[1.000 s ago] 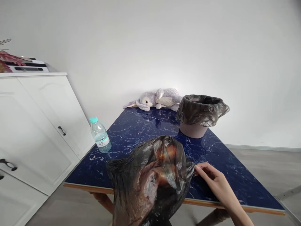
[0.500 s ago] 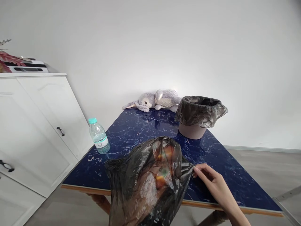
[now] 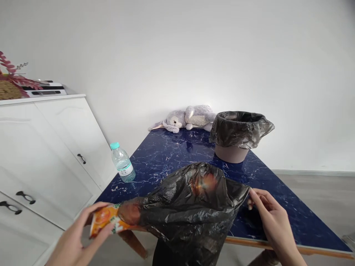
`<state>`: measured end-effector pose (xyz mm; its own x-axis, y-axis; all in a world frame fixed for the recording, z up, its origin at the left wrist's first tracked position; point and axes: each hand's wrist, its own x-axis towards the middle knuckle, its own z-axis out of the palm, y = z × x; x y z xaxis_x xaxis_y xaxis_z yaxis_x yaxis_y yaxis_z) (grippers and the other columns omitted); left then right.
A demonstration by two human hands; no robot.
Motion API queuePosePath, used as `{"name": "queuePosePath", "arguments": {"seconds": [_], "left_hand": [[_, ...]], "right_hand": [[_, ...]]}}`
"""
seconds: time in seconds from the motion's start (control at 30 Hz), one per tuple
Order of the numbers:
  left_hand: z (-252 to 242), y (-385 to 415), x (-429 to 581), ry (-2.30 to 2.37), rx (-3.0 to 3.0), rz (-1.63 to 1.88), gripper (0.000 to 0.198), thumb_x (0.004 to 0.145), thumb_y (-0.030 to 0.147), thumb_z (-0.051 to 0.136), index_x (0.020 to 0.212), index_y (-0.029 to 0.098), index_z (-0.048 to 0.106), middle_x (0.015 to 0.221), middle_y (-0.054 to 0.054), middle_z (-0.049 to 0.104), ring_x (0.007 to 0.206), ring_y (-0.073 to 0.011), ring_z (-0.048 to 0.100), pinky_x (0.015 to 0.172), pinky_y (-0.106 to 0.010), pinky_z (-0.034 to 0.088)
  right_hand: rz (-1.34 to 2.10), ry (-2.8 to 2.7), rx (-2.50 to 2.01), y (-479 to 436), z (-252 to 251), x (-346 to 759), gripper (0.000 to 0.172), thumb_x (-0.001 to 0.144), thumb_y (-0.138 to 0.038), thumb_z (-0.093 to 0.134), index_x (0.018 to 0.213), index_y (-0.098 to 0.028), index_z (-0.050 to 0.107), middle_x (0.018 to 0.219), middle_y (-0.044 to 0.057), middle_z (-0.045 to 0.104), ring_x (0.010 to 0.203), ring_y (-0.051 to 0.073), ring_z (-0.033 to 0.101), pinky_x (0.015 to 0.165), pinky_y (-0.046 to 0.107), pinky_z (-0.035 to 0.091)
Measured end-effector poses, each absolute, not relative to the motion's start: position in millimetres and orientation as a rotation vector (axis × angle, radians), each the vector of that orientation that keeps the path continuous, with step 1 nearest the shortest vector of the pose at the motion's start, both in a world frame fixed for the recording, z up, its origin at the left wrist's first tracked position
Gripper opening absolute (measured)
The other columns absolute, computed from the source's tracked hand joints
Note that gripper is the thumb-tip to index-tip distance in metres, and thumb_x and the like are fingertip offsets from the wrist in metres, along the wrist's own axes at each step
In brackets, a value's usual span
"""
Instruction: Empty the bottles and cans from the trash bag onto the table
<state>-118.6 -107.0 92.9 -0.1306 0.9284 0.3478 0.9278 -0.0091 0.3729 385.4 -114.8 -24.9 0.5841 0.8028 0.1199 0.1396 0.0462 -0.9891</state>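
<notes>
A thin black plastic bag (image 3: pixel 194 210) hangs open in front of me over the near edge of the blue marble table (image 3: pixel 172 155). My right hand (image 3: pixel 270 220) pinches the bag's right rim. My left hand (image 3: pixel 80 236) grips an orange snack packet (image 3: pixel 107 221) at the bag's left side. The packet's right end lies under the bag's film. Something orange shows through the bag near its top.
A small bin (image 3: pixel 235 136) lined with a black bag stands at the table's far right. A grey plush toy (image 3: pixel 185 118) lies at the far edge by the wall. A water bottle (image 3: pixel 122 162) stands at the table's left edge. White cabinets (image 3: pixel 41 155) are on the left.
My left hand has come into view holding the orange packet at the bag's left side. The bag has spread wider, and my right hand has shifted right with its rim. The view moved slightly.
</notes>
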Motion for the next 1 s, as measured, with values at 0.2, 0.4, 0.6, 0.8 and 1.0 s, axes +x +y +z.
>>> {"name": "queuePosePath", "arguments": {"seconds": [0.2, 0.4, 0.6, 0.8, 1.0], "left_hand": [[127, -74, -138, 2.507, 2.063, 0.744, 0.043, 0.093, 0.065, 0.053, 0.12, 0.033, 0.057, 0.111, 0.002, 0.08, 0.087, -0.0249, 0.078, 0.069, -0.027, 0.052], [134, -27, -119, 2.611, 2.16, 0.655, 0.057, 0.092, 0.071, 0.061, 0.128, 0.027, 0.051, 0.123, -0.006, 0.079, 0.099, -0.0325, 0.078, 0.071, -0.028, 0.048], [129, 1, -120, 2.565, 2.107, 0.465, 0.072, 0.096, 0.08, 0.048, 0.138, 0.022, 0.044, 0.134, -0.014, 0.074, 0.115, -0.0402, 0.074, 0.081, -0.036, 0.053], [108, 27, -118, 2.591, 2.042, 0.51, 0.071, 0.094, 0.077, 0.05, 0.137, 0.02, 0.05, 0.117, -0.017, 0.079, 0.11, -0.0433, 0.076, 0.08, -0.04, 0.055], [94, 42, -116, 2.523, 2.118, 0.602, 0.084, 0.093, 0.078, 0.048, 0.149, 0.016, 0.042, 0.128, -0.021, 0.074, 0.109, -0.0454, 0.075, 0.078, -0.043, 0.056]], "right_hand": [[0.632, -0.853, -1.449, -114, -30, 387, 0.052, 0.085, -0.074, 0.072, 0.097, -0.024, 0.07, 0.075, 0.001, 0.066, 0.077, 0.02, 0.057, 0.072, 0.029, 0.044], [0.63, -0.857, -1.474, -115, -30, 387, 0.053, 0.084, -0.076, 0.073, 0.095, -0.024, 0.07, 0.074, 0.001, 0.065, 0.078, 0.02, 0.058, 0.073, 0.028, 0.044], [0.679, -0.862, -1.463, -114, -40, 391, 0.053, 0.085, -0.072, 0.075, 0.107, -0.024, 0.072, 0.08, 0.001, 0.069, 0.082, 0.02, 0.059, 0.073, 0.027, 0.045], [0.675, -0.86, -1.482, -115, -41, 392, 0.054, 0.084, -0.072, 0.075, 0.108, -0.024, 0.073, 0.082, 0.001, 0.07, 0.083, 0.02, 0.06, 0.073, 0.026, 0.046], [0.685, -0.856, -1.508, -117, -37, 390, 0.054, 0.084, -0.073, 0.075, 0.108, -0.025, 0.074, 0.082, 0.001, 0.07, 0.083, 0.021, 0.06, 0.07, 0.026, 0.046]]}}
